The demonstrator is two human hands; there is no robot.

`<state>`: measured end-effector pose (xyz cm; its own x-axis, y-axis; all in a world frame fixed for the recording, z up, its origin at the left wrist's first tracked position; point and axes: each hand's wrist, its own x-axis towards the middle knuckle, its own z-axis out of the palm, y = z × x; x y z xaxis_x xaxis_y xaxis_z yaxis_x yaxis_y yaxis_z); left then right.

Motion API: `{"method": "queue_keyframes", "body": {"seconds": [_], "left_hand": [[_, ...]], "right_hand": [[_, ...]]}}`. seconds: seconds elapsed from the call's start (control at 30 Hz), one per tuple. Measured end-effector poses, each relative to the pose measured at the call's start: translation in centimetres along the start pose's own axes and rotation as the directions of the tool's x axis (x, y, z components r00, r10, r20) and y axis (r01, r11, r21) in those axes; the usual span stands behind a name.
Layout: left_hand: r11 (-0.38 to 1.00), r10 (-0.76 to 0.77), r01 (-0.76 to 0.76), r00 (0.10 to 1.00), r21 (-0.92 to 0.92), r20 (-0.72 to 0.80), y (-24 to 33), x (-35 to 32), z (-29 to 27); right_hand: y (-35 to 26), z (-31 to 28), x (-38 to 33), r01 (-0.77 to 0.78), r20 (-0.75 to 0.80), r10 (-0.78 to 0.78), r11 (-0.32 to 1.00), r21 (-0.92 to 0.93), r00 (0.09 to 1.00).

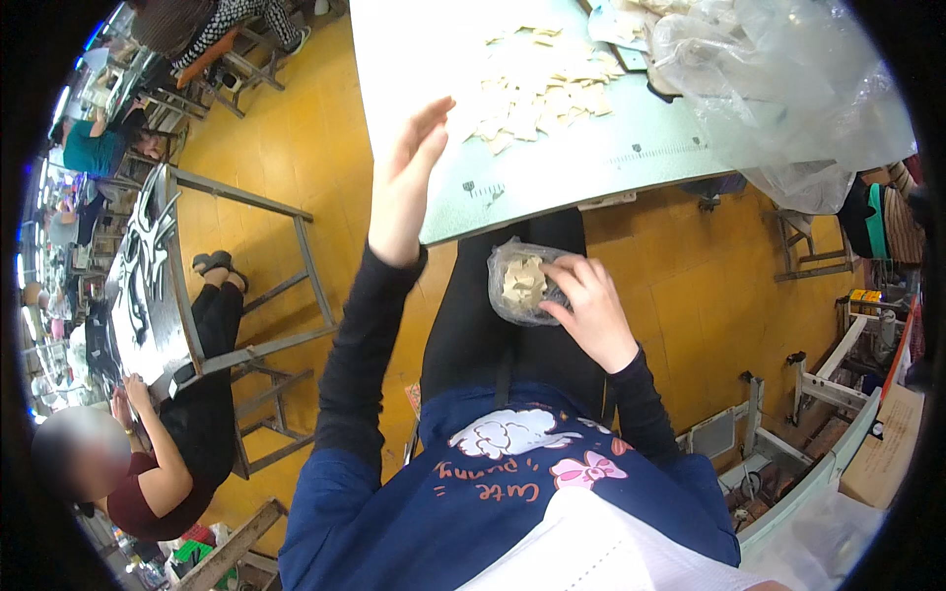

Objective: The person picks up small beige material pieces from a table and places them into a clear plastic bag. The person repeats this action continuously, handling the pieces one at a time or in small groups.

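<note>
A clear plastic bag (502, 303), opened out round, rests on my lap below the table edge. Inside it lie small cream-coloured cut pieces (524, 282). My right hand (591, 307) grips the bag's right side, its thumb and forefinger curled at the opening beside the pieces. My left hand (409, 177) is raised by the left edge of the pale green table (552, 177), fingers stretched out and nothing in them. Beyond it on the tabletop spreads a loose scatter of similar cream pieces (537, 98).
Large clear plastic bags (788, 89) cover the table's right end. Left, across the yellow floor (266, 148), a person (158, 463) works at a metal-framed table (158, 315) with dark and white strips. Metal frames (759, 433) and a cardboard box (884, 448) stand at right.
</note>
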<state>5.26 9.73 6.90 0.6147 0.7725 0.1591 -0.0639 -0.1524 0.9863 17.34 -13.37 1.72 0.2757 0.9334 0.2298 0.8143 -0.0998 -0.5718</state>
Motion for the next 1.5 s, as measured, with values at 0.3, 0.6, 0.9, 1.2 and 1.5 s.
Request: {"method": "queue_keyframes", "body": {"seconds": [0.3,0.6,0.9,1.2,1.5], "left_hand": [[0.83,-0.087,-0.006,0.986,0.558,0.139,-7.8,21.4,3.0],[0.384,0.093,-0.291,0.956,0.876,0.277,-7.7,21.6,11.5],[0.421,0.284,-0.476,0.878,0.772,0.386,-8.3,21.3,10.6],[0.668,-0.275,0.383,0.924,-0.639,0.266,-5.1,22.2,3.4],[0.066,-0.305,0.598,0.774,-0.799,0.554,-3.2,14.0,0.7]], "right_hand": [[-0.1,-0.2,-1.3,0.019,-0.044,-0.007,0.958,0.284,0.999],[1.1,-0.3,-2.0,0.031,0.008,-0.035,0.95,0.309,0.999],[2.3,-1.0,-2.3,0.047,0.01,-0.053,0.958,0.284,0.999],[1.3,-1.4,-2.1,0.04,-0.009,-0.039,0.919,0.392,0.999],[-0.5,-3.0,0.6,0.201,-0.108,-0.174,0.916,0.348,0.979]]}}
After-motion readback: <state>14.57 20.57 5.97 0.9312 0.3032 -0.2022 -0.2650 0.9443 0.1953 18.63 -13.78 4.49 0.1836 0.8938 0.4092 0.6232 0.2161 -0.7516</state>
